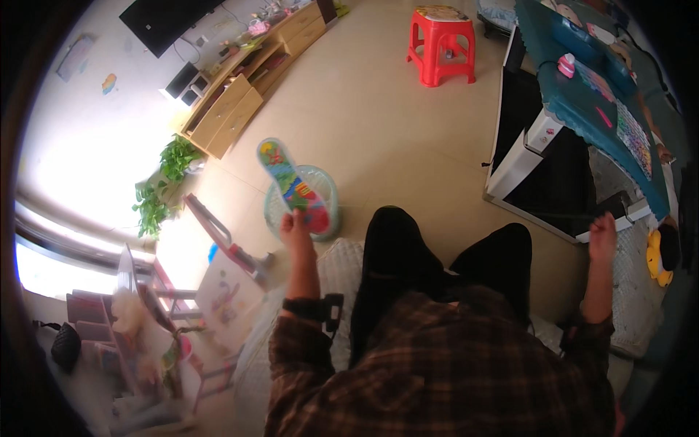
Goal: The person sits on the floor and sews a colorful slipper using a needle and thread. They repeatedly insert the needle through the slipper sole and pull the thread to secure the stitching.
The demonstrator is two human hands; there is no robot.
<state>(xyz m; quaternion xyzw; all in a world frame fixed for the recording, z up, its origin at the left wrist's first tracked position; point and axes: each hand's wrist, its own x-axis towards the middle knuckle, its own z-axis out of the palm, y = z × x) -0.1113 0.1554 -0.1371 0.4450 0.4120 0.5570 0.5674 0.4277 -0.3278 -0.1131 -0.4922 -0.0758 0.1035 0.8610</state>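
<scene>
My left hand (295,228) grips the edge of a shoe insole (290,178) with a bright, many-coloured picture pattern. The insole is held up tilted, its rounded toe end pointing away. From it a thin thread (360,206) stretches to the right across my knees, faint in places. Far out to the right, my right hand (602,235) is raised with its fingers pinched at the thread's other end. Whether a needle is between those fingers is too small to tell. Below the insole, a pale green lined basket or bin (333,188) stands on the floor.
To the right is a table with a teal cloth (573,109), carrying craft pieces; a person's hand (663,153) shows at its far side. A red plastic stool (441,46) stands ahead. A child's chair (229,295), plants (177,158) and a wooden cabinet (235,117) are left.
</scene>
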